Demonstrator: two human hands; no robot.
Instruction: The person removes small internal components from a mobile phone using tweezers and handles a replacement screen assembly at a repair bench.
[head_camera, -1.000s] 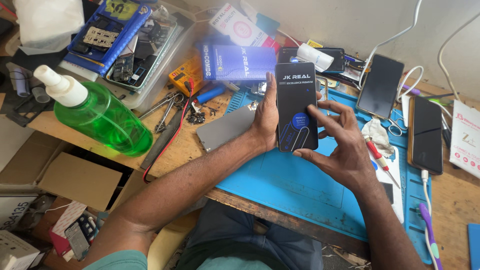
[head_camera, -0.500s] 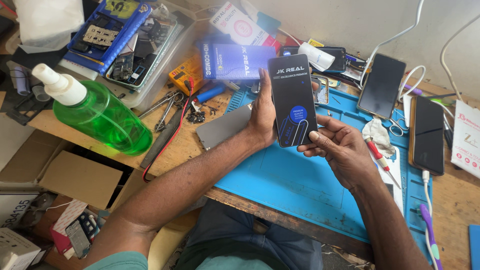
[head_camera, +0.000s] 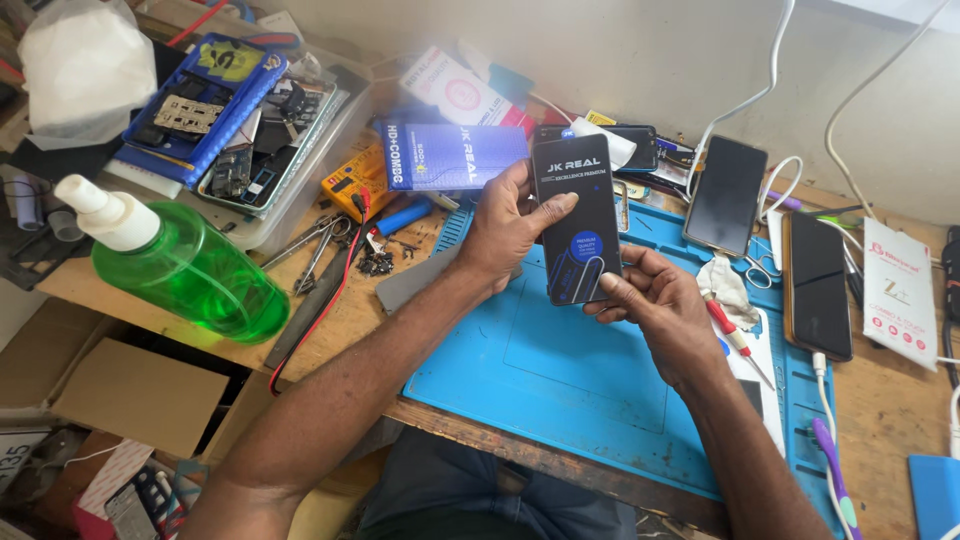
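Both my hands hold a slim black rectangular package (head_camera: 576, 215) with a blue circle on its face, upright above a blue work mat (head_camera: 580, 370). My left hand (head_camera: 505, 225) grips its left edge, thumb across the front. My right hand (head_camera: 655, 305) holds its lower right corner with the thumb pressed on the bottom front. A blue box (head_camera: 450, 155) lies just behind my left hand.
A green spray bottle (head_camera: 185, 265) stands at the left by a clear tray of phone parts (head_camera: 255, 140). Scissors and tweezers (head_camera: 320, 245), a yellow meter (head_camera: 360, 180), two dark phones (head_camera: 725, 195) (head_camera: 818, 285), a red screwdriver (head_camera: 735, 340), white cables and a white packet (head_camera: 895, 295) crowd the wooden bench.
My right hand slid from covering the package's right side down to its lower right corner. The package rose slightly and its whole front now shows.
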